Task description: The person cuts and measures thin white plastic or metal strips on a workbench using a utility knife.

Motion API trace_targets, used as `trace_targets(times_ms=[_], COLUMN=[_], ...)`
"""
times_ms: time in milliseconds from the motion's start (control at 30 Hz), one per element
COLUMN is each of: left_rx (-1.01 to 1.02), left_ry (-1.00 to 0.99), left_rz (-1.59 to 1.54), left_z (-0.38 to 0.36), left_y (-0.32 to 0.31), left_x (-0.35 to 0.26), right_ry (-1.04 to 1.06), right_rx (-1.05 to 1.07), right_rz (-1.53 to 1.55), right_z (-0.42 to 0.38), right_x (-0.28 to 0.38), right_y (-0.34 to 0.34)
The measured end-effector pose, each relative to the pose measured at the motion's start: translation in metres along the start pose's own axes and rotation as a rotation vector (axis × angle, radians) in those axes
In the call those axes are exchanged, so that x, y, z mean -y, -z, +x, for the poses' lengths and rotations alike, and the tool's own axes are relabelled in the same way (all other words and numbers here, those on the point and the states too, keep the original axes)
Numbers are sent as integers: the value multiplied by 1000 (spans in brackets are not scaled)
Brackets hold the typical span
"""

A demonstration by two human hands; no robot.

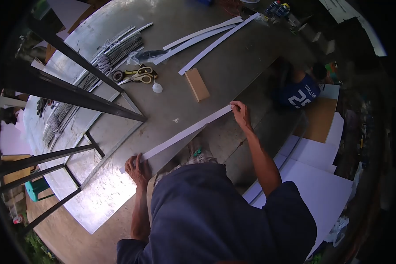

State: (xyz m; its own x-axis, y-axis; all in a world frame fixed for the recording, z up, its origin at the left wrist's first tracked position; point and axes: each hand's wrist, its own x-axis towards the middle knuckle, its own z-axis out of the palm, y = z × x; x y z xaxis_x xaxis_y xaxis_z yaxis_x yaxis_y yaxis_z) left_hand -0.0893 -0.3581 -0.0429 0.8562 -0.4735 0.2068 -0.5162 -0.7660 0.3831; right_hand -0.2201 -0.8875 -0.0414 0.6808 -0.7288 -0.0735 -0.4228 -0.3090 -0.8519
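A long white strip [180, 134] lies along the near edge of a big grey metal table [176, 26]. My left hand [136, 169] presses flat on the strip's near end. My right hand [240, 112] holds down its far end with the fingertips. Both hands rest on the strip, which stretches straight between them along the table edge.
A small wooden block [197, 84], yellow-handled scissors [138, 75], a tape roll [118, 75] and more white strips [211, 37] lie on the table. A black metal frame [75, 99] stands at the left. Another person in a blue numbered shirt [300, 92] crouches to the right near white sheets [321, 185] on the floor.
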Motion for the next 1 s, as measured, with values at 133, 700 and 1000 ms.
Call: trace_targets(times_ms=[133,700,1000], left_rx=[9,51,-39], left_ry=[-8,199,258], left_rz=[27,94,142], left_z=[1,79,105], left_y=[-11,-83,-97], left_x=[2,-172,-203], right_ry=[78,424,548], right_rx=[-57,267,189], right_rz=[-138,-719,-733], right_z=[88,435,479], right_x=[-46,-126,-139], right_y=[59,173,172])
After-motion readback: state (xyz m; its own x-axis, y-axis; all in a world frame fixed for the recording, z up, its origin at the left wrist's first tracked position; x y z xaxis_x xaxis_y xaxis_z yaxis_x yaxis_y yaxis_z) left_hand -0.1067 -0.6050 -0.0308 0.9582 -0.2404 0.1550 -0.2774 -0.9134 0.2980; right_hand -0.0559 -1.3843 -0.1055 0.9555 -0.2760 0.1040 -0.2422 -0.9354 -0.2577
